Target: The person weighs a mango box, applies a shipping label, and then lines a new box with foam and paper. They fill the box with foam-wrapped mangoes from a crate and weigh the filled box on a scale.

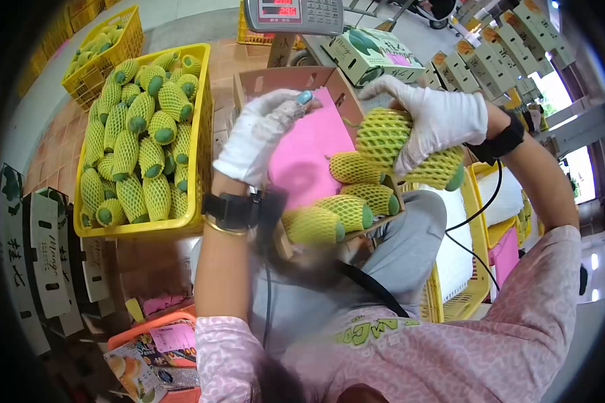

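While the right hand is curling its gloved fingers around a netted mango above the open carton, a second mango is pressing against its palm side; whether it is gripped too I cannot tell; with so much fruit in one hand, one could be slipping out and bruising on the row already lying in the carton. The left hand is resting half-closed on the pink liner paper, holding nothing that I can see; the tilted carton may be sliding off the lap. Beside it a yellow crate is holding more netted mangoes. The scale display is showing red digits, seemingly 296; the flat boxes at left are carrying Chinese characters; the shirt lettering is unreadable.
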### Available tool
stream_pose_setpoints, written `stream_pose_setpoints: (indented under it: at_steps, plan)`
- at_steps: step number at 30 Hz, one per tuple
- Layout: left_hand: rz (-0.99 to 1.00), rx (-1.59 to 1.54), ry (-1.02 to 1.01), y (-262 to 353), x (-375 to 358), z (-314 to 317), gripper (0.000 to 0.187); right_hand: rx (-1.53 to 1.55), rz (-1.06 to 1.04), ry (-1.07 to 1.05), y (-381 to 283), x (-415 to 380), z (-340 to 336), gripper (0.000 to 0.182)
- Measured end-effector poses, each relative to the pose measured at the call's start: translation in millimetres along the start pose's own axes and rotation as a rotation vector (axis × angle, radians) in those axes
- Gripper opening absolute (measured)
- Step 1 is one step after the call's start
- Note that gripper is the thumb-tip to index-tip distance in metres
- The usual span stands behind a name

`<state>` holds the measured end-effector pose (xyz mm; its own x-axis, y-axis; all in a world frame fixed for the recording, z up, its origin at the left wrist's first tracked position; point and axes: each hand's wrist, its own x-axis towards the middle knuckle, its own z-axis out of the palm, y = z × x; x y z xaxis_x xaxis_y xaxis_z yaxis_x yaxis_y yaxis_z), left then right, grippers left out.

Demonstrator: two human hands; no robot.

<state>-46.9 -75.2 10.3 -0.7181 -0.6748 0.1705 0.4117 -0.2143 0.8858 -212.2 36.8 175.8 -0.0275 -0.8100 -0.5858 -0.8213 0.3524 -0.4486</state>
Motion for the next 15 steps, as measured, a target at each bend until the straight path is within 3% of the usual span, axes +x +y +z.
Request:
stream_pose_setpoints:
  at_steps: [1, 3, 4, 6, 7, 10, 15]
  plan:
    - [-0.02, 0.244, 0.079, 8.0, -1.2, -0.7, 0.022, 0.023, 0.057, -0.021, 17.7, 11.2, 1.6, 0.083]
    - [0.035, 0.444, 0.131, -6.4, 6.4, -21.1, 0.025, -0.177, -0.009, 0.081, 45.2, 38.9, 16.5, 0.074]
    - [0.037, 0.451, 0.136, -15.1, 9.2, -30.4, 0.025, -0.108, -0.081, 0.047, 54.4, 54.0, 25.9, 0.068]
    - [-0.161, 0.989, 0.327, -28.3, 13.0, -42.4, 0.032, -0.16, -0.05, -0.006, 68.9, 93.9, 52.1, 0.071]
    - [-0.222, 1.291, 0.299, -15.5, 6.8, -34.3, 0.044, -0.179, -0.067, -0.042, 71.8, 110.6, 62.8, 0.073]
    - [-0.484, 1.506, 0.182, -28.3, 4.5, -39.0, 0.06, -0.303, -0.04, -0.145, 75.9, 152.8, 90.8, 0.08]
    - [-0.533, 1.395, 0.05, -43.6, 13.0, -58.9, 0.066, -0.565, -0.04, -0.304, 85.9, 177.6, 106.2, 0.082]
